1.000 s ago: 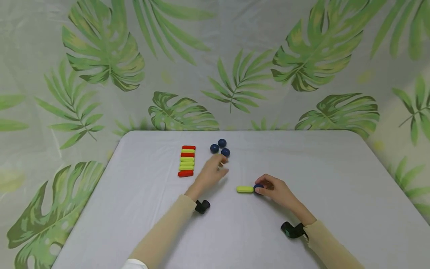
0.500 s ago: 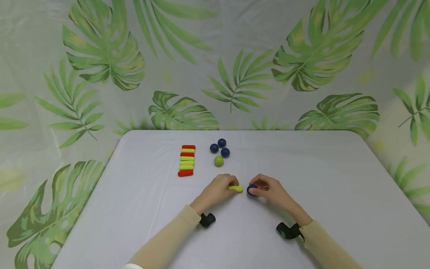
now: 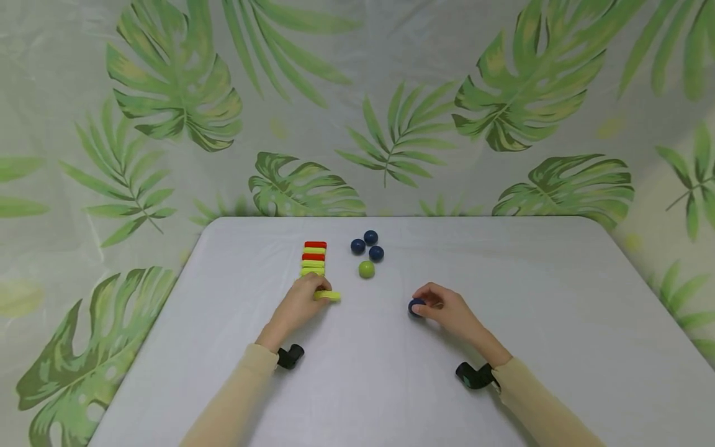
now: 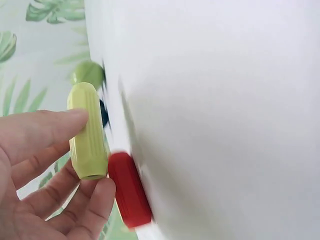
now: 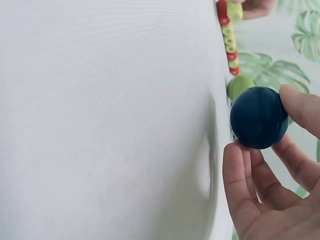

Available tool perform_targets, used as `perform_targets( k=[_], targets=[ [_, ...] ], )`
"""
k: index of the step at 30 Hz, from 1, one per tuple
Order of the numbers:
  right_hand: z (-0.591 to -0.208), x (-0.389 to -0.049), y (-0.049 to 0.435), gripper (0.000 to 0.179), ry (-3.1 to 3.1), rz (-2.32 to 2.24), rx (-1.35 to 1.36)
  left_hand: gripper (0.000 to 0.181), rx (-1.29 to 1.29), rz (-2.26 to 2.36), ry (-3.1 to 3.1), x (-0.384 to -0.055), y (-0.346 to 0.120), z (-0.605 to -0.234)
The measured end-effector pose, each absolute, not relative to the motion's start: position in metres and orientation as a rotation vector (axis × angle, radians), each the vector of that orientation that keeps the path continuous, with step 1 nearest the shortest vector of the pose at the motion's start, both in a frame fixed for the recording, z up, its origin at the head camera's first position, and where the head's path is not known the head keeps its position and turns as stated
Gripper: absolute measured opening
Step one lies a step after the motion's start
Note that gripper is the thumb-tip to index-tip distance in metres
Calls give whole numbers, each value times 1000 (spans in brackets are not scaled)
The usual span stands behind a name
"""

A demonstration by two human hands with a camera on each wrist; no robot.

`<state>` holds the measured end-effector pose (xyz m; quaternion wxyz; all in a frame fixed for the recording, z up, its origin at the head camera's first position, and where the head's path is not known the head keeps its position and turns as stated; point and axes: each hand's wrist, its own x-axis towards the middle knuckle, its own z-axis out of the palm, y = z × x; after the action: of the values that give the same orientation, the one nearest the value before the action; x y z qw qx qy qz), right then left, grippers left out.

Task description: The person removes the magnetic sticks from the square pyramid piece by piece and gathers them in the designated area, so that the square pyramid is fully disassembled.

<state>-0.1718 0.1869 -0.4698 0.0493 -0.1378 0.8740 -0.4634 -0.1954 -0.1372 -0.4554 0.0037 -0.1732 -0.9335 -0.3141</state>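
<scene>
My left hand [image 3: 298, 302] pinches a short yellow-green ridged rod [image 4: 91, 142] between thumb and fingers. It holds the rod just over the near end of a row of red and yellow-green rods [image 3: 314, 264], partly hiding that end. In the left wrist view a red rod [image 4: 131, 192] lies right beside my fingertips. Towards the middle of the table, my right hand [image 3: 449, 310] grips a dark blue ball [image 5: 257, 117] by thumb and fingertips. In the right wrist view the ball appears held off the white cloth.
Behind the hands lie a light green ball [image 3: 366, 269] and a cluster of three dark blue balls [image 3: 376, 253]. They sit to the right of the rod row on a white-covered table [image 3: 503, 261]. A leaf-patterned curtain [image 3: 313, 93] hangs behind the far edge.
Letting go of the light green ball, my left hand took the yellow-green rod away from the blue ball and carried it left to the row. My right hand shifted slightly left, keeping the blue ball.
</scene>
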Motion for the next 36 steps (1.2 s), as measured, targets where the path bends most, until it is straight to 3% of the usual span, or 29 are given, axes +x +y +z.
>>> perform_targets(
  k=[7, 21, 36],
  targets=[
    [-465, -190, 176, 26, 2688, -1429, -374, 14, -449, -846, -2940, -196, -161, -454],
    [-464, -245, 144, 26, 2772, -1397, -268, 16, -442, -753, -2943, -198, -165, -457],
    [-465, -258, 135, 30, 2808, -1324, -320, 17, -458, -788, -2939, -197, -165, -450]
  ],
)
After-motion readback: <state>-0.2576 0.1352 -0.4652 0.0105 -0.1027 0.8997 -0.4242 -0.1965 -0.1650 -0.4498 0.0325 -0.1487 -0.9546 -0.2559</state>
